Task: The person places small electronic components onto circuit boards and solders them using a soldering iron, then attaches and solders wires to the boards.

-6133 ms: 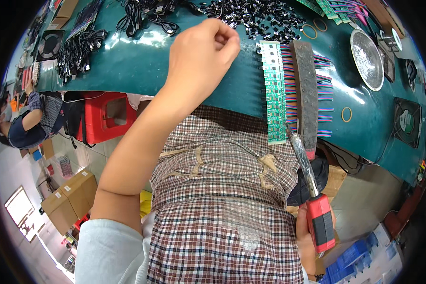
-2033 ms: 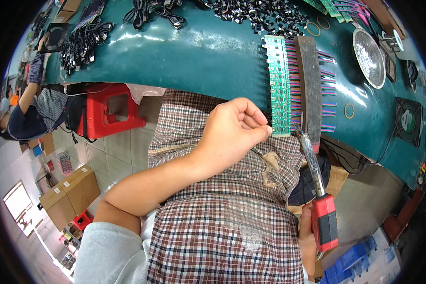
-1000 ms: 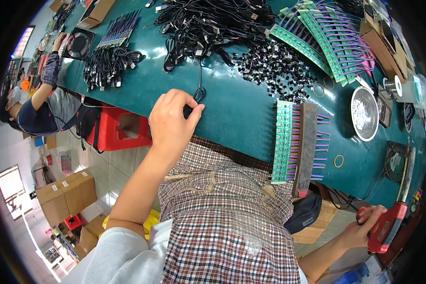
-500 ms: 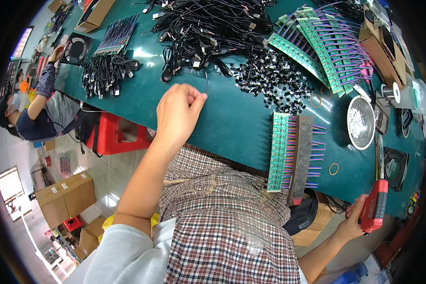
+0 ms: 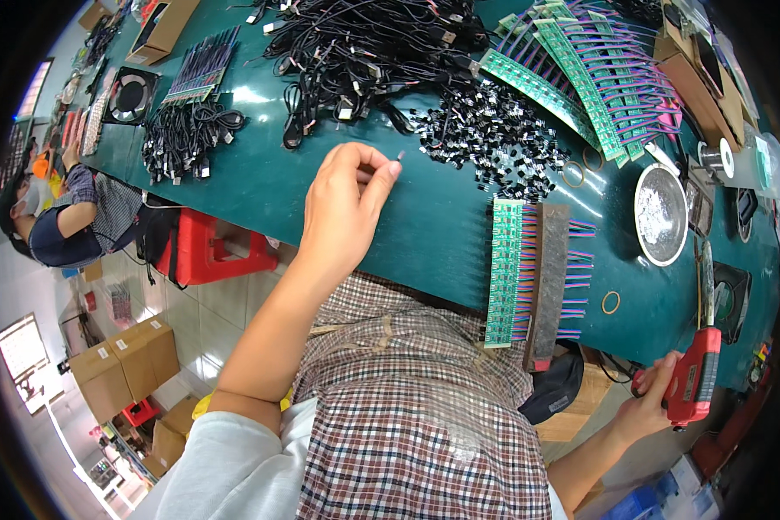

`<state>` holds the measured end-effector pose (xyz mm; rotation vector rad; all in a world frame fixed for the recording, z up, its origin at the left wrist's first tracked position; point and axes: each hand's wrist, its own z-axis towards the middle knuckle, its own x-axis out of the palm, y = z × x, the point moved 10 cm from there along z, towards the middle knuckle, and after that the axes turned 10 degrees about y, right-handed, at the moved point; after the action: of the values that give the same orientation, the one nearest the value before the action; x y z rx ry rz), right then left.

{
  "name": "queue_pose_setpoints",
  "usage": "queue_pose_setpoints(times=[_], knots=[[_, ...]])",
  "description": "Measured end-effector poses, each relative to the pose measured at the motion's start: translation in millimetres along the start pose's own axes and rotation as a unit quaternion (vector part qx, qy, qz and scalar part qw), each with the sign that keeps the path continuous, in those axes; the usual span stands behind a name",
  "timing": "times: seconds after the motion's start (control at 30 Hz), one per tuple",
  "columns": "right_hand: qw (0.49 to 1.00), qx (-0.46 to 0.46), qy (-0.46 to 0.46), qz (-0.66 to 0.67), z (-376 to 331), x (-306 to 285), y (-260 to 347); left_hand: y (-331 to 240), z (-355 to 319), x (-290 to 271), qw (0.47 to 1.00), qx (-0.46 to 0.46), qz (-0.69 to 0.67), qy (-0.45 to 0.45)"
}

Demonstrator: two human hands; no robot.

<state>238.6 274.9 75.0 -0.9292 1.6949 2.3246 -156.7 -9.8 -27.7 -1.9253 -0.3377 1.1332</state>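
Note:
My left hand (image 5: pixel 345 204) is over the near part of the bench, thumb and forefinger pinched together. A short bit of thin dark wire (image 5: pixel 400 157) with a pale tip sticks out of the pinch; the rest is hidden by the fingers. At the right, my right hand (image 5: pixel 654 400) is wrapped round a red and black soldering gun (image 5: pixel 692 383), its metal barrel pointing away from me. Between the hands lies a green circuit board strip (image 5: pixel 503 276) with rows of coloured wires. A dark flat bar (image 5: pixel 547 286) rests across those wires.
Small black components (image 5: pixel 494 139) lie heaped near a tangle of black cables (image 5: pixel 377 52). More wired green boards (image 5: pixel 581 78) are stacked behind. A metal bowl (image 5: pixel 640 227), solder spool (image 5: pixel 716 161) and fan (image 5: pixel 733 295) stand right. A co-worker (image 5: pixel 69 212) sits left by a red stool (image 5: pixel 201 256).
My left hand has moved right with the wire, and less of the wire now shows. The soldering gun has shifted slightly right. At the left, the co-worker's arm has come down from the fan.

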Motion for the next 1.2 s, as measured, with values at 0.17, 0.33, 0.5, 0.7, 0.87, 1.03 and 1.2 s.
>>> queue_pose_setpoints(times=[0.17, 0.33, 0.5, 0.7, 0.87, 1.03, 1.2], knots=[[0.986, 0.04, 0.033, 0.159, -10, 43, 8, -36, -24, 52, 0.933, -0.031, -0.309, 0.181], [0.984, 0.049, 0.12, 0.121, -20, 91, 39, -73, -45, 85, 0.898, -0.027, -0.346, 0.27], [0.959, 0.063, 0.265, 0.075, -24, 136, 55, -84, -52, 94, 0.895, -0.026, -0.34, 0.286], [0.935, 0.052, 0.307, 0.167, -24, 160, 72, -102, -59, 91, 0.921, 0.026, -0.263, 0.285], [0.911, 0.017, 0.357, 0.207, -27, 170, 77, -114, -61, 88, 0.939, 0.084, -0.207, 0.261], [0.915, 0.069, 0.329, 0.223, -27, 167, 78, -110, -67, 94, 0.933, 0.07, -0.22, 0.276], [0.912, 0.082, 0.337, 0.218, -28, 169, 74, -97, -68, 106, 0.883, 0.009, -0.368, 0.292]])
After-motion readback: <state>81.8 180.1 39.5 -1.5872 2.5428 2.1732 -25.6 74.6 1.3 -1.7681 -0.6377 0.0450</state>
